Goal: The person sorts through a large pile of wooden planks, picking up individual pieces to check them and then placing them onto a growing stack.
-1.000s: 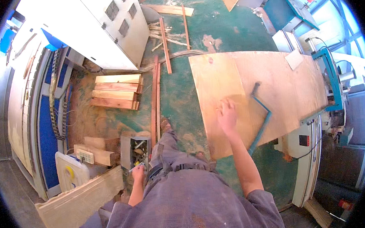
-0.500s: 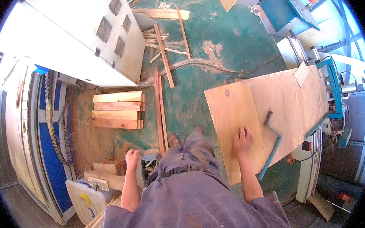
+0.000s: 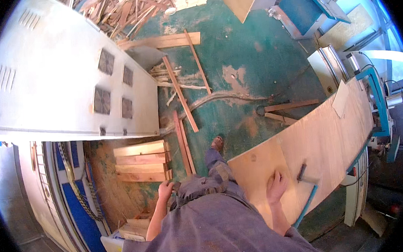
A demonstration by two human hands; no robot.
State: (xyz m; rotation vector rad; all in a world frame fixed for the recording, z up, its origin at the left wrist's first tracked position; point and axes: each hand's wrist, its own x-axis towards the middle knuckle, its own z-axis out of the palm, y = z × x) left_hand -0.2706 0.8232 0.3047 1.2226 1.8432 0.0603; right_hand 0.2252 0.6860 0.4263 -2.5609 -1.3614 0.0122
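My right hand (image 3: 277, 187) is over the pale plywood sheet (image 3: 259, 168) on my right, its fingers loosely bent and a little apart, with nothing in them. Whether it touches the wood is unclear. Just right of it, a crank-shaped tool (image 3: 306, 194) with a teal shaft and a dark handle lies on the sheet. My left hand (image 3: 166, 189) hangs beside my left hip with the fingers curled in, and I see nothing in it. The nearest things to it are a stack of short planks (image 3: 141, 161) on the floor.
A big white cabinet (image 3: 70, 88) with vents stands at the left. Long wooden strips (image 3: 181, 94) and a cable (image 3: 218, 96) lie across the green floor (image 3: 214, 116). Scrap wood (image 3: 130, 10) is heaped at the far left. A teal machine frame (image 3: 380, 101) stands at the sheet's right end.
The view has shifted, showing more scrap wood and the cabinet's upper part. One foot now shows ahead of me. My right hand stays over the sheet; its fingers have changed pose.
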